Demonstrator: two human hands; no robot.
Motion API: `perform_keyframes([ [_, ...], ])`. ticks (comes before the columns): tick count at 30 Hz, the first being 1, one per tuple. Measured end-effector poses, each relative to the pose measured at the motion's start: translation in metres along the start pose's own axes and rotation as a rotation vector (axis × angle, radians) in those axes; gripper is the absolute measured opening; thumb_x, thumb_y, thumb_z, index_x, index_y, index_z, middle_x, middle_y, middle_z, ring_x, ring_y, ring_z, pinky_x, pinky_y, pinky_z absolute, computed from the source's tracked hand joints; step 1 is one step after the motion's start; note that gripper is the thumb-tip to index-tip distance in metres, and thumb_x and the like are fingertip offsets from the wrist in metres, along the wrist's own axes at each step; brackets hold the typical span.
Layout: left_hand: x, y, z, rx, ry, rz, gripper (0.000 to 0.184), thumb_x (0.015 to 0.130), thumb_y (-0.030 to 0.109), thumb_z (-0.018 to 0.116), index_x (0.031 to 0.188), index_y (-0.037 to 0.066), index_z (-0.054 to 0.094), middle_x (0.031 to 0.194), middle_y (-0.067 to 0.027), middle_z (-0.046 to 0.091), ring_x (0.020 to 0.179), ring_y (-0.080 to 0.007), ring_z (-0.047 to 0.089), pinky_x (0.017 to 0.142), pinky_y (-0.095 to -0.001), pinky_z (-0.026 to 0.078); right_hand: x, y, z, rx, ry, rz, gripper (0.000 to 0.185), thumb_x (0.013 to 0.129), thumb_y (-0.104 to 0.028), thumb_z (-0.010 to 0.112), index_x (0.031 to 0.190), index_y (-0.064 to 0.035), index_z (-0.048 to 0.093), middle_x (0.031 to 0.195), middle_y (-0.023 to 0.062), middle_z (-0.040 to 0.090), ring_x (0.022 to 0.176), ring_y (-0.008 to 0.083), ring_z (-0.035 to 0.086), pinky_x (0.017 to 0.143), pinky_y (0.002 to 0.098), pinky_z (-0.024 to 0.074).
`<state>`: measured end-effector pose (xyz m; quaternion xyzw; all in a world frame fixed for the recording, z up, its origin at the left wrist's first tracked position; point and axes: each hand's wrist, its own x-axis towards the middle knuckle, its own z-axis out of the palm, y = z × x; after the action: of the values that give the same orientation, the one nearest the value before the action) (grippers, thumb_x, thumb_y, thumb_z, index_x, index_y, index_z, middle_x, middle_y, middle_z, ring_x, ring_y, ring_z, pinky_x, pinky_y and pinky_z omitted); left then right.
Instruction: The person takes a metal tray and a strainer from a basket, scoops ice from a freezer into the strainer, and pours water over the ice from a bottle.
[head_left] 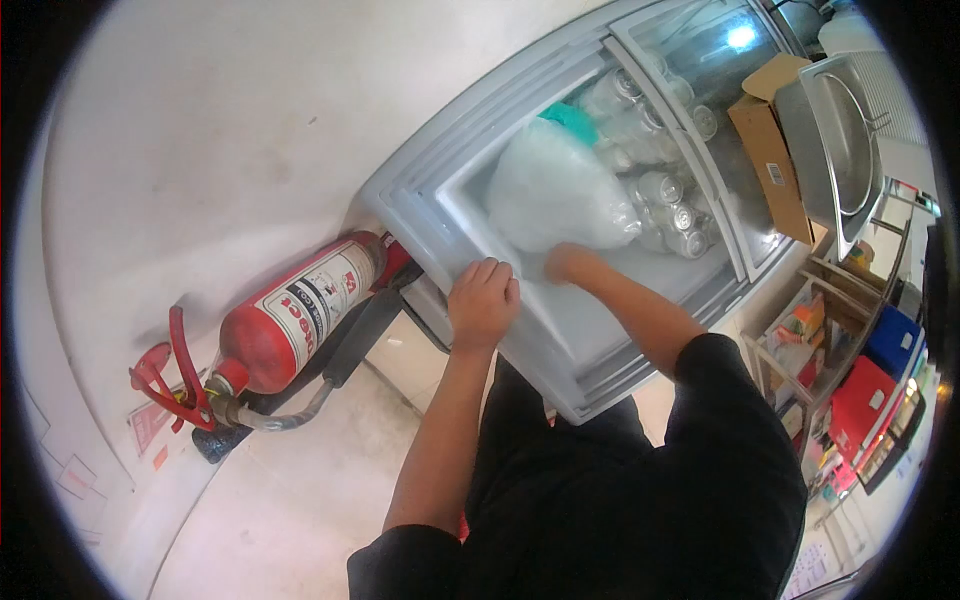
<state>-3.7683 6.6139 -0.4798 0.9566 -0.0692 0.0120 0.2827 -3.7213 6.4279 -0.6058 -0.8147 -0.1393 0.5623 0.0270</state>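
Left hand [484, 302], fingers curled together over the freezer [428, 232] rim, probably for bracing; right hand [570, 263], finger state indiscernible, reaches inside beside the bag [560, 190], apparently kept cold near cans [684, 217].

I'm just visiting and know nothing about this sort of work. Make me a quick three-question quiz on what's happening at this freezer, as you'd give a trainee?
1. True or false: the right hand reaches inside the freezer, near the large pale bag.
2. What is the red thing just beside the freezer? A) bucket B) fire extinguisher C) stool
3. Fill in: the left hand is on the freezer's ____.

Key: 1 true; 2 B; 3 rim
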Motion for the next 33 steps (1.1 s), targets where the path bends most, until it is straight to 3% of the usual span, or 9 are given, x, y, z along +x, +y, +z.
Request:
perform_keyframes([
  [7,0.000,0.000,0.002,0.026,-0.015,0.019,0.007,0.075,0.008,0.065,0.075,0.010,0.059,0.075,-0.0062,0.055,0.073,-0.0280,0.058,0.063,-0.0417,0.048,0.147,0.048,0.112,-0.062,0.343,-0.321,0.026,0.091,-0.017,0.057,0.106,-0.0061,0.075,0.107,0.0185,0.073,0.101,0.0366,0.071,0.083,0.0450,0.0572],
  [15,0.002,-0.004,0.008,0.054,-0.061,-0.006,0.008,0.074,0.008,0.065,0.074,0.011,0.059,0.075,-0.0044,0.056,0.072,-0.0263,0.058,0.064,-0.0401,0.049,0.251,0.007,0.133,0.332,0.544,0.066,0.027,0.092,-0.018,0.056,0.106,-0.0059,0.075,0.106,0.0187,0.074,0.100,0.0365,0.072,0.084,0.0462,0.0566],
  [23,0.000,-0.006,0.010,0.071,-0.072,-0.004,0.008,0.073,0.008,0.067,0.075,0.013,0.061,0.077,-0.0030,0.056,0.072,-0.0252,0.058,0.063,-0.0380,0.049,0.293,-0.002,0.113,0.404,0.562,0.146,0.027,0.092,-0.019,0.056,0.106,-0.0057,0.074,0.105,0.0189,0.074,0.099,0.0363,0.072,0.085,0.0475,0.0560],
  [26,0.003,-0.005,0.010,0.067,-0.048,0.012,0.012,0.069,0.003,0.065,0.071,0.013,0.059,0.073,-0.0039,0.056,0.067,-0.0265,0.058,0.060,-0.0377,0.047,0.308,0.003,0.121,0.418,0.597,0.165,0.027,0.093,-0.019,0.056,0.106,-0.0057,0.074,0.104,0.0189,0.074,0.098,0.0362,0.072,0.085,0.0479,0.0558],
  [30,0.003,-0.007,0.012,0.030,-0.040,0.026,0.013,0.068,0.001,0.064,0.072,0.013,0.059,0.071,-0.0041,0.055,0.065,-0.0264,0.056,0.058,-0.0374,0.046,0.303,0.027,0.160,0.369,0.747,0.082,0.027,0.093,-0.020,0.055,0.106,-0.0056,0.074,0.103,0.0190,0.074,0.098,0.0361,0.072,0.086,0.0485,0.0555],
  [33,0.003,-0.007,0.011,0.035,-0.040,0.023,0.014,0.068,-0.001,0.063,0.071,0.012,0.059,0.070,-0.0044,0.054,0.063,-0.0261,0.054,0.056,-0.0372,0.044,0.298,0.029,0.168,0.297,0.637,-0.019,0.030,0.097,-0.023,0.053,0.115,-0.0059,0.069,0.111,0.0209,0.071,0.102,0.0345,0.071,0.095,0.0509,0.0511],
])
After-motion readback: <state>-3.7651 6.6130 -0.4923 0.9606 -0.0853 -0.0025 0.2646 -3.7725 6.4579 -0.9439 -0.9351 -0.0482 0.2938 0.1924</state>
